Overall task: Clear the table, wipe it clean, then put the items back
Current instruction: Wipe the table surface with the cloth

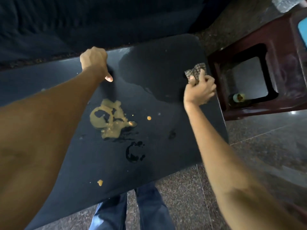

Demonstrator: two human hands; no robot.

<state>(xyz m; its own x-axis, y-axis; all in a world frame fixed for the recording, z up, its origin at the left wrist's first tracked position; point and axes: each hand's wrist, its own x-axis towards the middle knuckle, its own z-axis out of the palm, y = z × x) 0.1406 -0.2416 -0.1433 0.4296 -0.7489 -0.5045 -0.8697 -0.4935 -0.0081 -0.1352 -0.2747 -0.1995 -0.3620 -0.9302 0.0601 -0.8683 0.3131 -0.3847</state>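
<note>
A dark table (166, 163) fills the middle of the head view. A yellowish spill (109, 120) lies near its centre, with small yellow drops (149, 118) around it and a dark wet ring (133, 153) below. A wet patch (157, 68) covers the far right corner. My right hand (199, 90) is shut on a checked cloth (196, 71) near the table's right edge. My left hand (94, 61) grips the table's far edge, fingers curled over it and thumb on the top.
A dark red plastic stool (282, 47) stands right of the table, with a small cup-like object (238, 97) seen through its opening. A dark sofa (83, 22) lies behind the table. My legs in jeans (132, 211) stand on the speckled floor.
</note>
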